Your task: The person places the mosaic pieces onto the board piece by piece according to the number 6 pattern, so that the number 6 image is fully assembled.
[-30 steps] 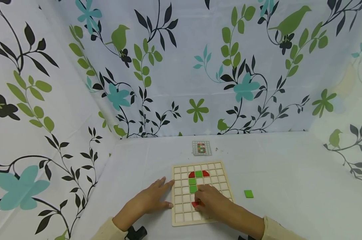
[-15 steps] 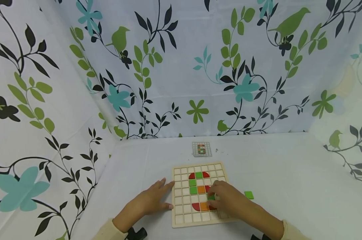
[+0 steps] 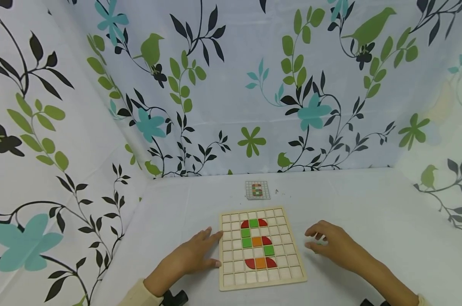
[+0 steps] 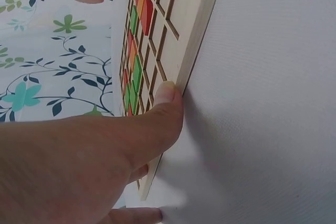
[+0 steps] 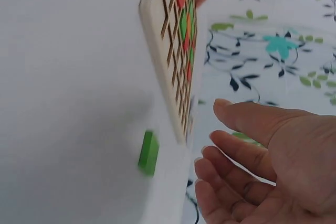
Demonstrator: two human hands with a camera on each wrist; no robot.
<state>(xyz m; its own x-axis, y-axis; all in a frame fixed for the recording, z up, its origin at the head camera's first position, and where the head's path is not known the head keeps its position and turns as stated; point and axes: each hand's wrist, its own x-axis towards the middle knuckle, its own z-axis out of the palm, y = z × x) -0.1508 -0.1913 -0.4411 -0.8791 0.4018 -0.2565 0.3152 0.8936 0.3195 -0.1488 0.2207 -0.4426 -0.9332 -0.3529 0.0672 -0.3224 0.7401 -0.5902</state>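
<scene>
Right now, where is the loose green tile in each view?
Head: the loose green tile is mostly hidden under the right hand, right of the wooden board.
Left wrist: not in it.
Right wrist: low centre, beside the board's edge.
Shared landmark: the board.

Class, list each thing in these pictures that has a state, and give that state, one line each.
Board: flat on table, partly filled with tiles.
Green tile: loose on table, beside board.
Left hand: open, thumb pressing board edge.
Right hand: open, over green tile, holding nothing.
Card: flat behind board.
</scene>
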